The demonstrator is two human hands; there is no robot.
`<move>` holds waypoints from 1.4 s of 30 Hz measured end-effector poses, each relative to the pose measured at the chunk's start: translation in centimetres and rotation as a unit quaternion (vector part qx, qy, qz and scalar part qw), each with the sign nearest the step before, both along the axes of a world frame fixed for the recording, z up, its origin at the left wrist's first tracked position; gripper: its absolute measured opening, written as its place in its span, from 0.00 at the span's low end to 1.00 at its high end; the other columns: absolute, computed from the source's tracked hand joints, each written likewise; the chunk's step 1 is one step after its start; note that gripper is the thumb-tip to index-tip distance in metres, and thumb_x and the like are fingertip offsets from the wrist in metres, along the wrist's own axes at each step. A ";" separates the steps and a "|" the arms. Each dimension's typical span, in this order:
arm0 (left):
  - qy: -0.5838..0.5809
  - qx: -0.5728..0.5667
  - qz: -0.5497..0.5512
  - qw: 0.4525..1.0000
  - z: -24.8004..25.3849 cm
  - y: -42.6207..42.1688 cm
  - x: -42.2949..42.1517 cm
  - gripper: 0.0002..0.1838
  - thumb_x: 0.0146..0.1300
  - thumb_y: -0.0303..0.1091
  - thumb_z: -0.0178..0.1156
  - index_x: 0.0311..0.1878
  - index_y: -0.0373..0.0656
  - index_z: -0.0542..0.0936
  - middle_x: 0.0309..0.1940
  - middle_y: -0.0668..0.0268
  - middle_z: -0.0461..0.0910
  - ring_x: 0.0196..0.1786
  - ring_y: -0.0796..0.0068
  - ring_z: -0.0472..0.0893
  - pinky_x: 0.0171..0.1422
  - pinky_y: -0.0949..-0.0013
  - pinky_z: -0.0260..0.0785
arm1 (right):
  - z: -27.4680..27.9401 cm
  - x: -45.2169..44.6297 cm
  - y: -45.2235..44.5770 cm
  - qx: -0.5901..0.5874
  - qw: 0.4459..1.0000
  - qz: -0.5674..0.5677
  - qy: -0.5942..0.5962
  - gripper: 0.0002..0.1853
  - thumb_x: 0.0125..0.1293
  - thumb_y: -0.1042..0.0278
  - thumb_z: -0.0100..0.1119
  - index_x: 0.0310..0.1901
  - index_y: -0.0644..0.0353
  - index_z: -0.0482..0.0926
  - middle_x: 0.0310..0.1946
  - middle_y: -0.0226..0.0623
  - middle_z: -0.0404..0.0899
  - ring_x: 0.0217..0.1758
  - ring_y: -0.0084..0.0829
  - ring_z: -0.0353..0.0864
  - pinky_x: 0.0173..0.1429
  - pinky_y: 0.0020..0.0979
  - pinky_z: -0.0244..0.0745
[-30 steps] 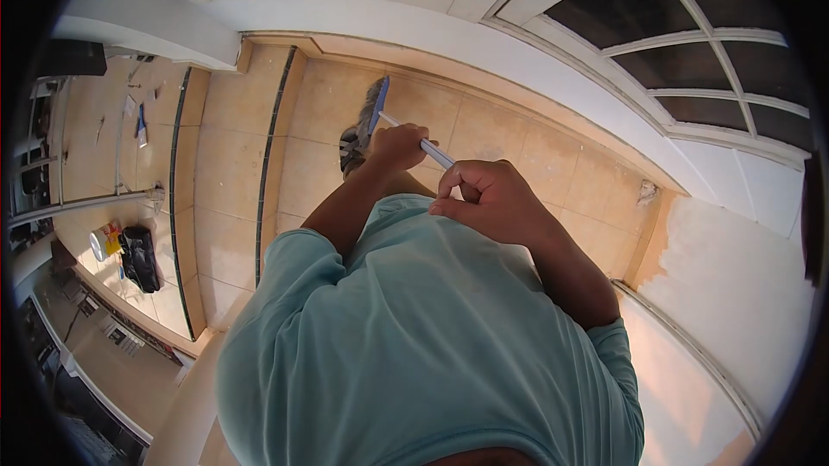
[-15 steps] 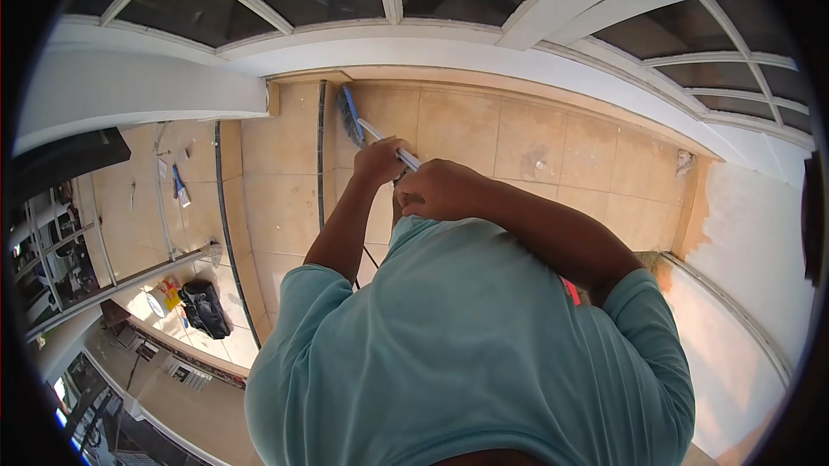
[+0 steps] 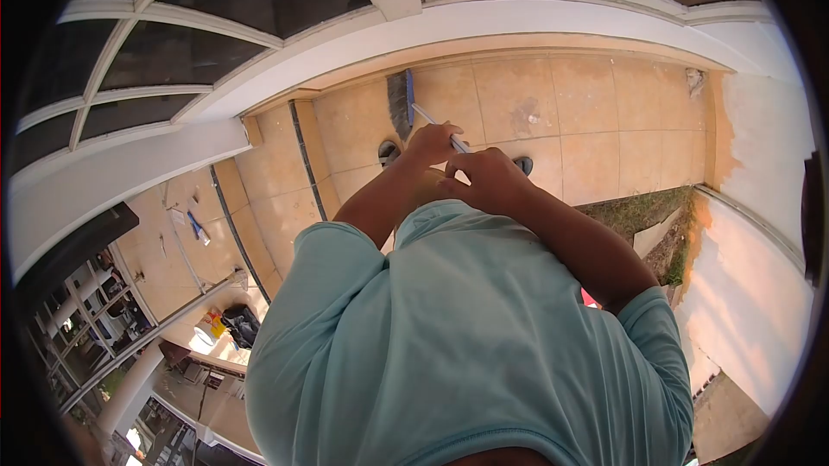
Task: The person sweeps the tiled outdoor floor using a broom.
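Note:
A broom with a blue head and dark bristles (image 3: 402, 103) rests on the tan tiled floor (image 3: 518, 107), near the wall at the upper middle. Its pale handle (image 3: 423, 112) runs down toward my body. My left hand (image 3: 434, 145) is wrapped round the handle, nearer the broom head. Just to the right, my right hand (image 3: 486, 179) is closed on the handle close to my shirt, with thumb and fingers curled. The rest of the handle is hidden by my hands and body.
Dark-edged steps (image 3: 306, 155) lie at the left. Beyond them are a blue-handled brush (image 3: 199, 228), a black bag (image 3: 242, 325) and a yellow container (image 3: 207, 326). White-framed windows (image 3: 177, 14) line the top. Grass (image 3: 622, 215) shows at the right.
The view has turned and shifted. The broom head has moved away from the dark step edge, to the right across the tiles. Both hands have kept hold of the handle.

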State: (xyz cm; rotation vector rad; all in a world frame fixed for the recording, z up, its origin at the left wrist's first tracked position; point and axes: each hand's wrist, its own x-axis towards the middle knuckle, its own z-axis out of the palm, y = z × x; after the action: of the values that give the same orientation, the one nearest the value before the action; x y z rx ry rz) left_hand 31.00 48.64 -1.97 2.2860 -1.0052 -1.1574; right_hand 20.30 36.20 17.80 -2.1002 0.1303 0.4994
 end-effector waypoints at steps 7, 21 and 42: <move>-0.012 -0.007 -0.056 0.998 0.5 -14.4 -10.4 0.19 0.58 0.46 0.64 0.53 0.57 0.85 0.52 0.62 0.84 0.53 0.58 0.85 0.53 0.52 0.77 | 0.6 -10.2 -10.7 -0.001 0.986 -0.165 0.017 0.13 0.62 0.59 0.71 0.38 0.61 0.85 0.17 0.38 0.75 0.20 0.33 0.74 0.30 0.37 0.68; -0.089 -0.262 -0.235 0.932 8.0 -16.6 -12.1 0.16 0.54 0.36 0.64 0.48 0.57 0.86 0.44 0.74 0.87 0.51 0.70 0.85 0.52 0.57 0.70 | 8.9 -16.7 -12.9 0.087 0.960 -0.227 -0.136 0.13 0.57 0.63 0.77 0.39 0.58 0.84 0.14 0.30 0.65 0.18 0.26 0.63 0.29 0.32 0.60; -0.008 0.175 -0.079 0.981 -3.2 -41.2 -21.6 0.31 0.65 0.70 0.53 0.62 0.60 0.78 0.63 0.58 0.78 0.57 0.53 0.83 0.55 0.44 0.74 | 0.0 -23.0 -38.9 0.014 0.990 -0.071 -0.123 0.07 0.57 0.67 0.71 0.36 0.58 0.85 0.22 0.37 0.80 0.29 0.35 0.81 0.37 0.37 0.77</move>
State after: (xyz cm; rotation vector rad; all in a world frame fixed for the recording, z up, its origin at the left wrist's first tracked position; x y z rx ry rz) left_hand 9.37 7.42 -5.20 2.5215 -1.0773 -1.4847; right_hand -2.68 -2.68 17.77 -2.0877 0.1278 0.1546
